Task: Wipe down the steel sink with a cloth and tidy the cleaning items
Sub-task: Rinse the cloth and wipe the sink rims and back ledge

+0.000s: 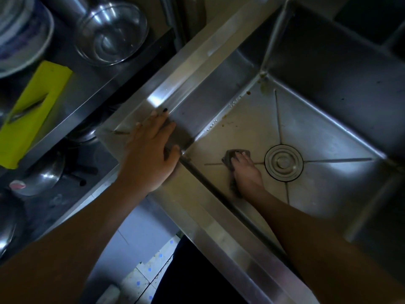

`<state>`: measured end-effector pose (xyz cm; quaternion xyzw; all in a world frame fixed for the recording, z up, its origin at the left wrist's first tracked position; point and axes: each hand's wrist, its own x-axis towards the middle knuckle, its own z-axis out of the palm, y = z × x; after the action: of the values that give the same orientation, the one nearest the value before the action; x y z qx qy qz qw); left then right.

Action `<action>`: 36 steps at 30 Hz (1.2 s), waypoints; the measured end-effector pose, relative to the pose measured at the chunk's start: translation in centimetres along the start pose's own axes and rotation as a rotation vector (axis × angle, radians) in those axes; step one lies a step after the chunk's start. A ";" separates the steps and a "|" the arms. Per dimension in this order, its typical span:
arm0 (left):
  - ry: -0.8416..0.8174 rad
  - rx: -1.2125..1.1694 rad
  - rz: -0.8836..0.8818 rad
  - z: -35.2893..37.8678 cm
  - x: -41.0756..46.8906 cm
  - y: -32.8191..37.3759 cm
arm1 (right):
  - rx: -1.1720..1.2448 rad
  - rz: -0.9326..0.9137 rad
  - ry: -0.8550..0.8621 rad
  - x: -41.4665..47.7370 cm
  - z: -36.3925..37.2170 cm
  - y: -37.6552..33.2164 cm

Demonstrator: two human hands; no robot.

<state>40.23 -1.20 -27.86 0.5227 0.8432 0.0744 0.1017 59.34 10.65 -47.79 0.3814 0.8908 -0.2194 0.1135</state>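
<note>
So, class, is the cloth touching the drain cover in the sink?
Apart. The head view shows bare steel sink floor between the cloth under the right hand and the round drain cover.

Cloth [229, 158] on floor of sink [328, 132], just left of drain [283, 162], under right hand [246, 173]. Left hand [151, 148] on sink's left rim corner. Bowl [110, 29], board [32, 113] on counter [92, 84] left of sink; knife [28, 109] on board.

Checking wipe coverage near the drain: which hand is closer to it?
Right. The right hand presses the cloth right beside the drain; the left hand rests up on the sink rim, farther off.
</note>
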 end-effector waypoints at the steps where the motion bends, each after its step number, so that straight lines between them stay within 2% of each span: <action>1: -0.004 -0.005 -0.003 0.0 0.0 0.0 | 0.018 0.008 -0.007 -0.3 -0.3 0.2; 8: 0.019 -0.032 0.024 -0.1 0.0 0.2 | 0.208 0.140 -0.149 -0.6 -3.7 0.7; 17: 0.074 -0.236 0.084 -0.5 0.0 -0.5 | 0.270 0.344 0.029 -2.8 -9.7 -3.8; 22: -0.015 -0.337 0.152 -1.8 1.5 -1.9 | 0.367 0.454 0.201 -4.5 -12.0 -7.4; 26: -0.016 -0.371 0.242 -3.5 4.3 -3.0 | 0.470 0.512 0.327 -4.9 -12.6 -9.7; 36: -0.036 -0.278 0.496 -4.2 12.2 -3.3 | 0.615 0.558 0.363 -0.5 -12.5 -11.0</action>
<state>31.03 8.16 -25.66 0.6954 0.6692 0.2027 0.1658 51.25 9.56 -33.33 0.6552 0.6528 -0.3644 -0.1083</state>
